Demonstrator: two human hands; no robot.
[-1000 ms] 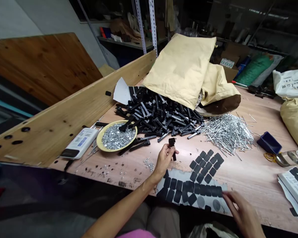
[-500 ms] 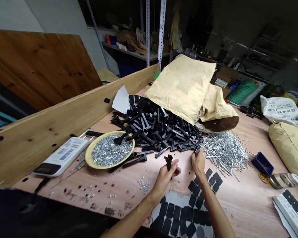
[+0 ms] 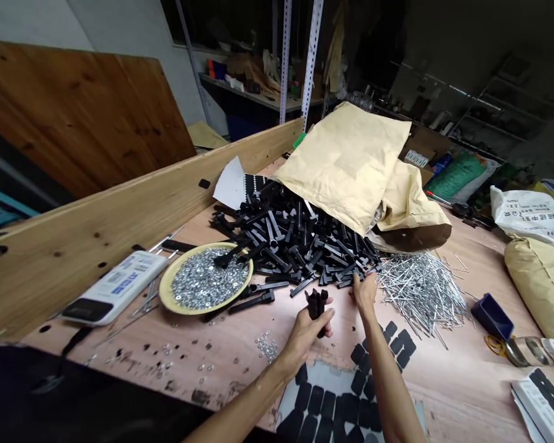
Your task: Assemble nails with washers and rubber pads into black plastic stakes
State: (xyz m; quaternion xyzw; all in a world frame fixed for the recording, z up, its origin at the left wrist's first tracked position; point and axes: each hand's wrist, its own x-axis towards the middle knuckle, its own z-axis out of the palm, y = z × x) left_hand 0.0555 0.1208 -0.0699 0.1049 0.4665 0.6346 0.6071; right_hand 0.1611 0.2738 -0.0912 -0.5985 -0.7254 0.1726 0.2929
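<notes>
Head view: bench [image 3: 461, 387] had a pinkish wood-grain top, dark specks and scuffs along its near left edge. Left hand [image 3: 305, 335] was over the middle, fingers wrapped around a few black plastic parts [image 3: 316, 303], roughly upright. Right hand [image 3: 366, 294] was at the near right edge of the pile of black parts [image 3: 300, 243], fingers bunched together; could not tell whether they gripped one.

Beside that pile, right: heap of thin metal pins [image 3: 420, 292]. Left: yellow bowl [image 3: 165, 289] full of small metal pieces, a couple of black parts lying over its rim. Small loose rings [image 3: 266, 346] lay in a cluster left of the left hand. Dark rounded pads [image 3: 322, 403] lay in rows on a grey sheet at the near edge, more pads just above.

Large paper sack [image 3: 346, 163] sat over the back of the pile. White device [image 3: 120, 289] was by the wooden side board [image 3: 143, 209]. Far right: blue bin [image 3: 493, 317], clear jar [image 3: 529, 352] on its side, another paper sack.

Room: dim at back right. Brown wood panel [image 3: 83, 111] leaned at left, pale wall behind; perforated metal uprights [image 3: 311, 61] and a cluttered shelf [image 3: 253, 95] stood beyond. Green sack [image 3: 457, 175] lay back right.
</notes>
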